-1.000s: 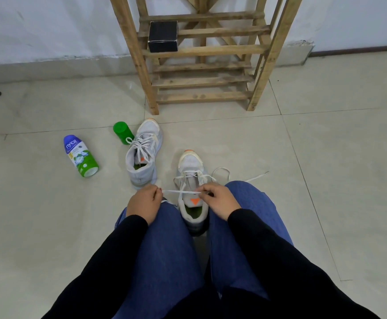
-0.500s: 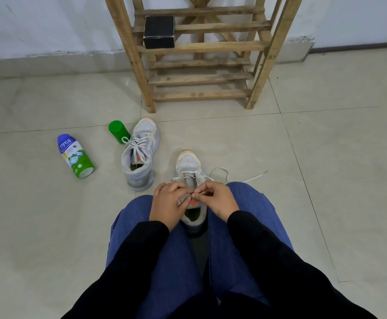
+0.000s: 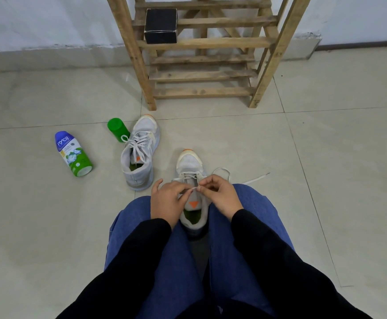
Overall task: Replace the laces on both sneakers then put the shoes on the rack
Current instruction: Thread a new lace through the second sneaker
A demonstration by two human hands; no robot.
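Your left hand (image 3: 167, 201) and right hand (image 3: 220, 196) meet over the tongue of the pale grey mesh sneaker with the orange toe tip (image 3: 190, 162). It stands on the tiled floor in front of the slatted wooden rack (image 3: 201, 43), well short of it, with its heel between your blue-trousered knees. Each hand has its fingers curled in and pinches a short stretch of the flat white lace (image 3: 255, 180) between thumb and fingertip, the two pinches almost touching. The rest of that lace loops out of the upper eyelets and trails across the floor on the rack's right-hand side.

The matching second grey sneaker (image 3: 139, 157) is fully laced and stands nearer the rack's left front leg. A green plastic cup (image 3: 116, 128) lies just beside its toe, and a green and blue labelled bottle (image 3: 72, 153) lies on its side further left of the rack. A black cardboard box (image 3: 161, 25) sits on one of the rack's upper slats.
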